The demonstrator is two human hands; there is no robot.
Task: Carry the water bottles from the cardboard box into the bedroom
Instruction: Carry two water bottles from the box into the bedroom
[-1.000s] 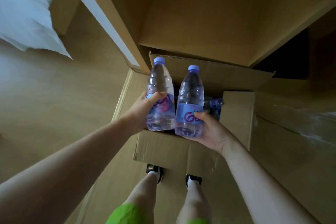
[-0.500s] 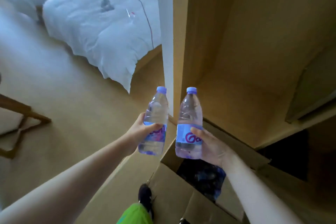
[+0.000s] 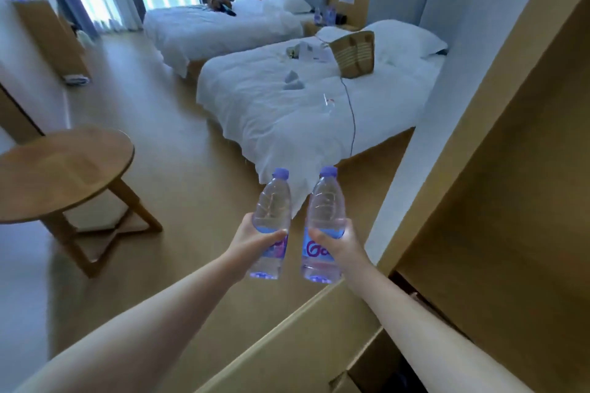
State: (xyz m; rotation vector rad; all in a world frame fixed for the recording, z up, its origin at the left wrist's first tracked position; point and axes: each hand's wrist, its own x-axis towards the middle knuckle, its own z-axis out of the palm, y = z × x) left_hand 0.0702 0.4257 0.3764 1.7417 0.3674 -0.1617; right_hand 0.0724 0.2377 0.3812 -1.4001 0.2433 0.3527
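Note:
I hold two clear water bottles with purple caps and blue-pink labels, upright and side by side in front of me. My left hand [image 3: 250, 238] grips the left bottle [image 3: 271, 210] round its label. My right hand [image 3: 340, 244] grips the right bottle [image 3: 325, 210] the same way. The cardboard box [image 3: 376, 370] shows only as an open corner at the bottom right, below my right forearm; its contents are too dark to make out.
A round wooden table [image 3: 60, 172] stands at the left. Two white beds, the near bed [image 3: 287, 105] with a woven bag [image 3: 354, 53] on it, lie ahead. A wooden wardrobe wall [image 3: 498, 201] fills the right. Open wooden floor [image 3: 178, 143] runs between table and bed.
My view has swung up from the box to the bedroom. Both bottles have come up out of the box and are now held out over the floor, toward the beds.

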